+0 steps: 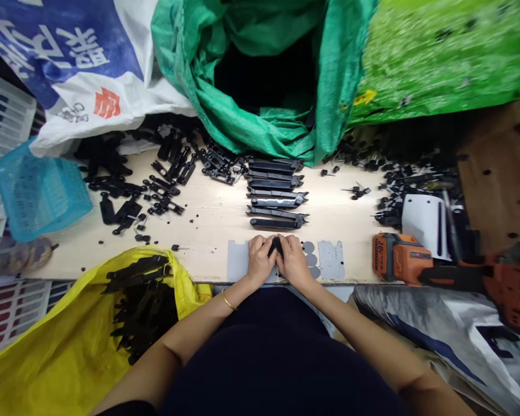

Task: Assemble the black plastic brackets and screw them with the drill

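Fingers of left hand (260,260) and right hand (292,261) close together on one small black part (276,246); stacked black handles (275,193) lie just beyond.

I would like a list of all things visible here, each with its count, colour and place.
Small part: one, black, between both hands at the near table edge.
Long parts: about seven, black, stacked in a row mid-table.
Loose parts: many, black, scattered left and right.
Table: one, pale wood.
Green sack: one, open, far centre.
Yellow sack: one, near left, holds black parts.
Basket: one, blue, left.
Drill: one, orange and black, right.
White bag: one, blue print, far left.
Left hand: on the small part.
Right hand: on the small part.
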Available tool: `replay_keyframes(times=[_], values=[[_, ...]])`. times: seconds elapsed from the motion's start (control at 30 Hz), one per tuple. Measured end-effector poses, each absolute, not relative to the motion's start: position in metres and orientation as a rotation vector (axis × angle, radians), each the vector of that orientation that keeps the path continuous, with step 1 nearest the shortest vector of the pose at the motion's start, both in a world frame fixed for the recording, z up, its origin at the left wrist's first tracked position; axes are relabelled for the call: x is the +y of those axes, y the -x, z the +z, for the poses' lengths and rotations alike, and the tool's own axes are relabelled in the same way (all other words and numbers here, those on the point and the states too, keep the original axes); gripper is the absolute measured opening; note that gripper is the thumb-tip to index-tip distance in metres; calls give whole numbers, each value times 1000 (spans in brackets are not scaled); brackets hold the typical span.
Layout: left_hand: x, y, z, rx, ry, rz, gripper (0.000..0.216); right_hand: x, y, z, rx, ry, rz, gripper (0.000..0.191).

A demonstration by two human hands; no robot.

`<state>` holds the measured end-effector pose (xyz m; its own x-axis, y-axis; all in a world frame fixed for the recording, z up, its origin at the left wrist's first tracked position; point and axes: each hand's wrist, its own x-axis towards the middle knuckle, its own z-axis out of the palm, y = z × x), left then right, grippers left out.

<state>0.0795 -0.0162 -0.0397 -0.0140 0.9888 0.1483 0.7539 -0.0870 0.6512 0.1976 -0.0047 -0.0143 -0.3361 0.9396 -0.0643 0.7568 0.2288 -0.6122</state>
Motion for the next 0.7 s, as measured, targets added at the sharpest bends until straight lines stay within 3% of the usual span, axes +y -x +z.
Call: replay_keyframes(times=[0.1,0.2,0.37,0.7], values=[[-17,-70,-35,1786,-1955,744,26,-6,-206,7,-2155,1558,927,49],[-18,-59,-32,1786,-1998,674,26,12,-239,31,-1993,1550,1004,32],[-21,-52,-36,1777,-1978,677,23,113,-319,41,-1627,1991,494,32],[-23,-55,-42,1757,-2038,755,26,297,-367,33,-1463,2366,121,43]])
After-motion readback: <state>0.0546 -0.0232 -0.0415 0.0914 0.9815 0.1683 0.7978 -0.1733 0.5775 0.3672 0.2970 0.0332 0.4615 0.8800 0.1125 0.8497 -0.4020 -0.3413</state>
